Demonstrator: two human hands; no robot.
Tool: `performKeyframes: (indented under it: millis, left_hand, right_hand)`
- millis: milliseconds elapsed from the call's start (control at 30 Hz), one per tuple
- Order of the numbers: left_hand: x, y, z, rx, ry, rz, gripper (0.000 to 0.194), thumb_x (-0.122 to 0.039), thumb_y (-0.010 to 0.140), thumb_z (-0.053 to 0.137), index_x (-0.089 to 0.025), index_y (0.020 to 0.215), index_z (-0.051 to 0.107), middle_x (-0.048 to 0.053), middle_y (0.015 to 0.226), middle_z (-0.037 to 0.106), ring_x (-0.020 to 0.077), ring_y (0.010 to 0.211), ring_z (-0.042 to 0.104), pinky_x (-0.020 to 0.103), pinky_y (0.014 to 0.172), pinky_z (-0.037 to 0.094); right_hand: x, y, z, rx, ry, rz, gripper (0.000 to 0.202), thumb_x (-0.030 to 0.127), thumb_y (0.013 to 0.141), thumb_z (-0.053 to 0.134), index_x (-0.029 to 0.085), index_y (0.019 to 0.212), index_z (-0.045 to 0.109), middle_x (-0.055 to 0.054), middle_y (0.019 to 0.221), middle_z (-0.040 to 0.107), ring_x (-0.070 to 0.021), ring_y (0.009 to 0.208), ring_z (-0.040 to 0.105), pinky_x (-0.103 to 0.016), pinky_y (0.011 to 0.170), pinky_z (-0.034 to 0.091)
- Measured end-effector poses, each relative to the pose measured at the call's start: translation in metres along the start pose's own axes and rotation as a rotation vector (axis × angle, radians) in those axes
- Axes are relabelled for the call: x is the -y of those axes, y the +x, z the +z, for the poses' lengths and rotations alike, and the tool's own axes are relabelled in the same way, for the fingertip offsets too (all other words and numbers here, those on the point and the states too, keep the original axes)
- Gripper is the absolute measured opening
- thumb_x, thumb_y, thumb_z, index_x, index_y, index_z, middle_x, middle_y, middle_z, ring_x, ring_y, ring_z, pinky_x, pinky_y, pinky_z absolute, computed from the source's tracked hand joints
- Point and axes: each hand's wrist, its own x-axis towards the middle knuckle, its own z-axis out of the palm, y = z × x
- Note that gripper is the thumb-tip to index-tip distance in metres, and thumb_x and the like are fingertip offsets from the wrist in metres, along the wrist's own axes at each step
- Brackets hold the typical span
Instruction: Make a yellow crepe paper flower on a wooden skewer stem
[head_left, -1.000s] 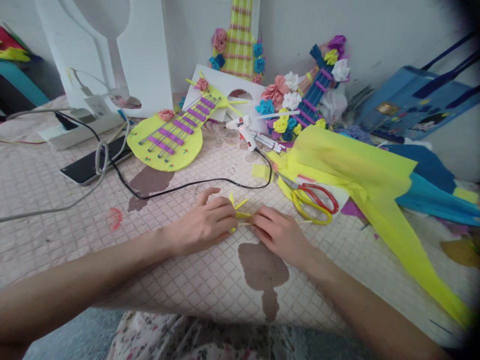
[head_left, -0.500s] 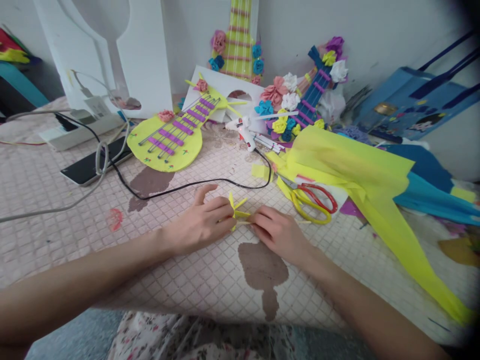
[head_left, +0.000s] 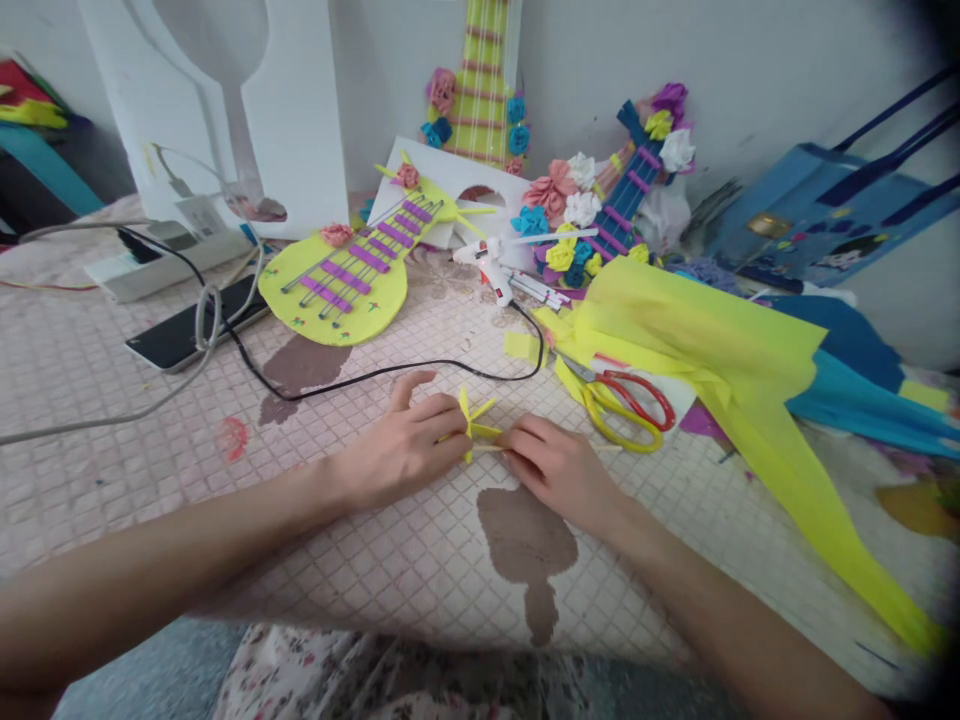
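Observation:
Between my hands is a small yellow strip piece (head_left: 481, 408) with several narrow arms spreading out. My left hand (head_left: 409, 440) pinches its left side, index finger curled up and raised. With closed fingers my right hand (head_left: 551, 460) grips a thin pale stick (head_left: 609, 448), whose end sticks out to the right and whose other end reaches the yellow piece. The fingertips of both hands are partly hidden. Yellow-and-red-handled scissors (head_left: 626, 405) lie just right of my right hand.
A white glue gun (head_left: 491, 270) lies behind, its black cable looping left. A yellow paper guitar (head_left: 337, 285) and phone (head_left: 195, 325) are back left. Yellow crepe paper (head_left: 705, 320) spreads right, before a blue bag (head_left: 817, 210). Flowered guitars (head_left: 630, 195) stand against the wall.
The view has shifted very slightly. Both hands keep nearly the same pose around the yellow piece and the stick.

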Motion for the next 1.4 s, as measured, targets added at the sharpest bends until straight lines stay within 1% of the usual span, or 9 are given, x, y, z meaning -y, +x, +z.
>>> performKeyframes:
  millis: [167,333,500,667,800,933,1067,1267,1400]
  left_hand:
    - [-0.001,0.002,0.0,-0.004,0.001,-0.012,0.014,-0.02,0.093,0.046,-0.02,0.087,0.059,-0.001,0.086,0.063,0.0149,0.092,0.055,0.049,0.104,0.022]
    - [-0.003,0.0,0.002,-0.04,0.044,-0.01,0.016,-0.022,0.093,0.046,-0.02,0.084,0.059,-0.002,0.085,0.064,0.0139,0.089,0.055,0.049,0.105,0.021]
    - [-0.003,-0.001,0.005,-0.052,0.085,0.005,0.016,-0.017,0.092,0.046,-0.02,0.083,0.058,-0.003,0.085,0.064,0.0133,0.089,0.055,0.05,0.107,0.019]
    - [-0.002,-0.001,0.004,-0.054,0.06,-0.01,0.016,-0.013,0.091,0.045,-0.02,0.085,0.058,-0.003,0.085,0.064,0.0133,0.088,0.055,0.05,0.105,0.021]
    - [-0.003,-0.001,0.005,-0.056,0.036,-0.028,0.011,-0.018,0.091,0.048,-0.02,0.086,0.058,-0.003,0.085,0.065,0.0144,0.089,0.056,0.05,0.105,0.023]
    - [-0.006,0.0,0.006,-0.091,0.066,-0.028,0.009,-0.021,0.091,0.049,-0.021,0.091,0.058,-0.002,0.085,0.065,0.0156,0.09,0.056,0.05,0.104,0.023]
    - [-0.009,-0.001,0.009,-0.132,0.106,-0.013,0.008,-0.018,0.09,0.05,-0.021,0.091,0.057,-0.002,0.086,0.065,0.015,0.09,0.057,0.05,0.106,0.022]
    - [-0.011,-0.004,0.012,-0.13,0.124,-0.012,0.011,-0.012,0.088,0.05,-0.02,0.085,0.056,-0.003,0.085,0.065,0.0141,0.089,0.057,0.051,0.107,0.021]
    - [-0.01,-0.003,0.012,-0.129,0.112,-0.035,0.011,-0.013,0.089,0.049,-0.02,0.088,0.057,-0.002,0.083,0.065,0.0144,0.088,0.057,0.051,0.107,0.022]
  right_hand:
    - [-0.001,0.0,0.0,0.0,0.011,0.005,0.019,0.024,0.093,0.043,0.018,0.09,0.061,-0.004,0.087,0.059,-0.0139,0.077,0.056,-0.025,0.064,0.043]
    - [0.0,0.0,0.0,0.005,0.017,0.008,0.02,0.025,0.093,0.042,0.017,0.091,0.061,-0.005,0.087,0.059,-0.0144,0.078,0.056,-0.025,0.065,0.043]
    - [0.001,0.001,-0.001,0.005,0.019,0.01,0.022,0.027,0.094,0.041,0.018,0.091,0.061,-0.004,0.087,0.058,-0.0138,0.077,0.055,-0.025,0.064,0.042]
    - [0.001,0.001,-0.002,-0.005,0.013,0.004,0.021,0.025,0.094,0.042,0.017,0.089,0.061,-0.004,0.085,0.058,-0.0136,0.075,0.055,-0.024,0.063,0.041]
    - [0.002,0.001,-0.002,0.003,0.019,0.015,0.021,0.025,0.093,0.042,0.017,0.089,0.061,-0.004,0.085,0.057,-0.0133,0.074,0.054,-0.024,0.062,0.042]
    - [0.002,0.001,-0.002,-0.004,0.039,0.018,0.02,0.025,0.093,0.042,0.018,0.092,0.061,-0.005,0.088,0.059,-0.0138,0.076,0.056,-0.025,0.064,0.043]
    - [0.001,0.002,-0.001,-0.021,0.051,0.019,0.021,0.026,0.094,0.042,0.018,0.092,0.061,-0.005,0.087,0.06,-0.0144,0.077,0.057,-0.025,0.065,0.044]
    - [0.001,0.002,0.0,-0.015,0.055,0.025,0.02,0.026,0.094,0.043,0.018,0.093,0.061,-0.005,0.087,0.06,-0.0145,0.078,0.057,-0.025,0.066,0.045]
    - [0.001,0.002,0.0,-0.023,0.047,0.022,0.021,0.028,0.094,0.043,0.019,0.091,0.061,-0.005,0.088,0.06,-0.0147,0.078,0.057,-0.026,0.064,0.045]
